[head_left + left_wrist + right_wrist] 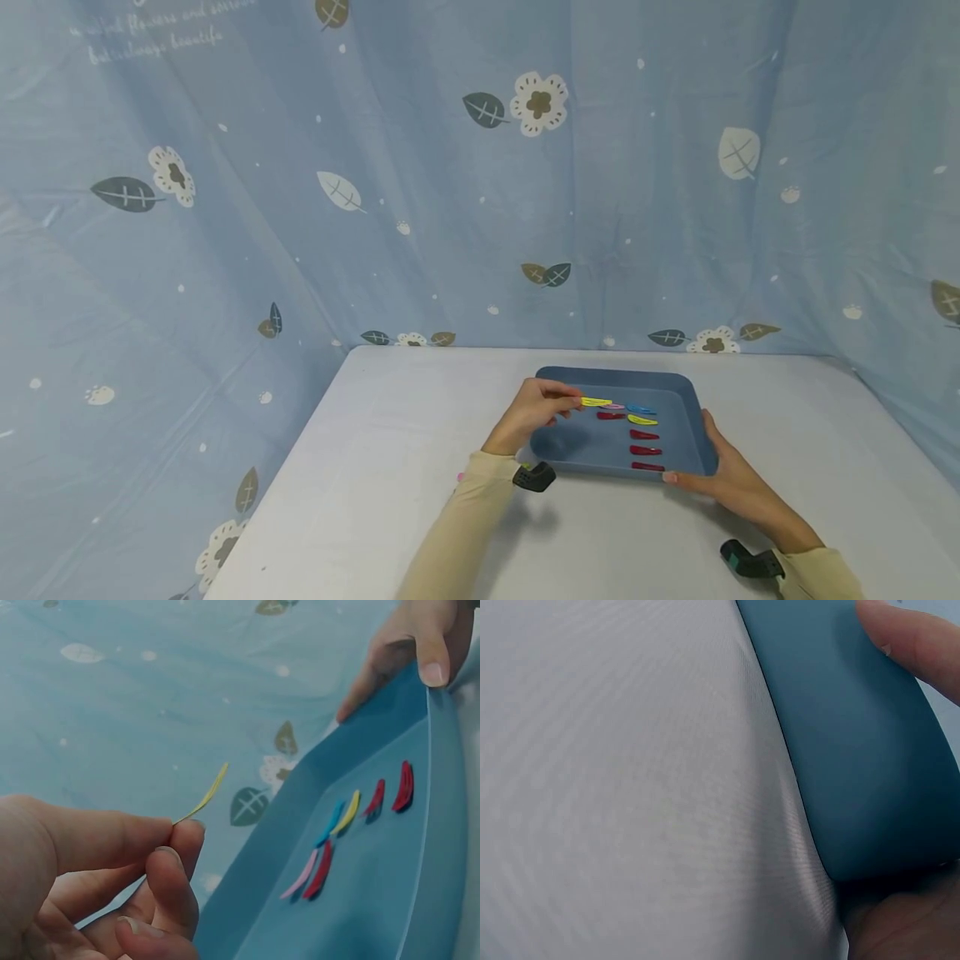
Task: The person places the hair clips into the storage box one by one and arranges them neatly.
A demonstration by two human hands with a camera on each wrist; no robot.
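My left hand (534, 410) pinches a yellow snap hair clip (206, 796) by one end, between thumb and finger, above the left part of a blue tray (570, 467). Inside the tray lie a blue clip (641, 409), a second yellow clip (642, 420), a pink clip (301, 874) and several red clips (646, 451). Most form a column toward the right side; the pink clip and one red clip (611, 416) sit left of it. At the tray's near right corner, my right hand (727, 475) grips the wall, thumb (911, 637) on its outer face.
The tray stands on a white-covered table (390, 433). A patterned blue curtain (450, 183) hangs behind and to the left. Small pink and yellow bits show beside the left sleeve (468, 517), mostly hidden by it. Each wrist carries a black camera.
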